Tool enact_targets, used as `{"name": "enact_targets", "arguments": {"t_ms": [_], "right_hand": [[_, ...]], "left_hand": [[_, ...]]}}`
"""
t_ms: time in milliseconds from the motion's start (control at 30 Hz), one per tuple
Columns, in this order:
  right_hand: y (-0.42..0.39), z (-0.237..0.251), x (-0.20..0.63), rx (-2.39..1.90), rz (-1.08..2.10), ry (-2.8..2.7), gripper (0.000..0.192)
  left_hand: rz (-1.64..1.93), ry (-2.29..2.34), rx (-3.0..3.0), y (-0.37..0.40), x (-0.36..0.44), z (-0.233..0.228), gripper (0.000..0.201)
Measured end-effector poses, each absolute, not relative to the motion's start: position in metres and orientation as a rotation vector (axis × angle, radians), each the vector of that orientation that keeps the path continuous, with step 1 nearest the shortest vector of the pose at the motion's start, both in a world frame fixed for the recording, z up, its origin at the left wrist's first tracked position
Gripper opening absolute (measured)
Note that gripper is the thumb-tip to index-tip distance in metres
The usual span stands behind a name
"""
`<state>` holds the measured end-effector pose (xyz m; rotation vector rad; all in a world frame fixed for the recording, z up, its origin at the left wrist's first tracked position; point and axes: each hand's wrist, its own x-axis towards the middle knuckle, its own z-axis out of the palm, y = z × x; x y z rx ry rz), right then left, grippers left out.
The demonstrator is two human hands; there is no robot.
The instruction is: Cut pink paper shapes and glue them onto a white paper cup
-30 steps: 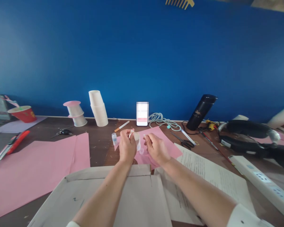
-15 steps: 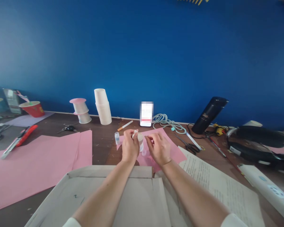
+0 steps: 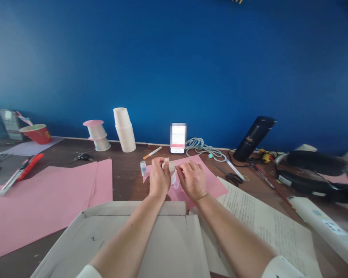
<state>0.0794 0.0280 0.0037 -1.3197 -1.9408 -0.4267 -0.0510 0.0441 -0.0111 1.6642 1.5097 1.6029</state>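
Note:
My left hand point(image 3: 159, 177) is closed around a small round white thing with a beige top point(image 3: 170, 167), whose exact kind I cannot make out. Just to its right, my right hand point(image 3: 192, 177) has its thumb and forefinger pinched at that thing's edge; whatever is between the fingertips is too small to see. Under both hands lies a sheet of pink paper point(image 3: 213, 182). A small translucent piece point(image 3: 176, 184) sits between the hands. Left of my left hand stands a little clear bottle point(image 3: 143, 168) with a bluish label.
Behind are a lit phone point(image 3: 178, 139), stacked paper cups point(image 3: 125, 133), a pink-and-white spool shape point(image 3: 98, 136) and a coiled cable point(image 3: 201, 144). Right are scissors point(image 3: 232, 177), a tilted black flask point(image 3: 253, 139) and a power strip point(image 3: 327, 224). Left are pink sheets point(image 3: 52, 197) and a utility knife point(image 3: 21, 173).
The right hand has shifted slightly left, and its fingertips are nearer the round thing. The left hand keeps its hold. The whole view has moved a little.

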Motion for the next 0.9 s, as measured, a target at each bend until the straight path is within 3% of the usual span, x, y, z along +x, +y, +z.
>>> {"name": "enact_targets", "arguments": {"t_ms": [600, 700, 900], "right_hand": [[0.0206, 0.0096, 0.0823, -1.340, -0.545, -2.020, 0.023], [0.0202, 0.0066, 0.0824, -1.341, -0.278, -1.947, 0.025], [0.0213, 0.0066, 0.0873, -1.288, 0.664, -1.585, 0.031]], "left_hand": [[1.609, 1.526, 1.687, 0.0430, -0.0512, -0.0092, 0.012], [1.615, 1.515, 1.688, 0.0435, -0.0515, -0.0098, 0.012], [1.640, 1.489, 1.696, 0.0428, -0.0514, -0.0093, 0.013]]}}
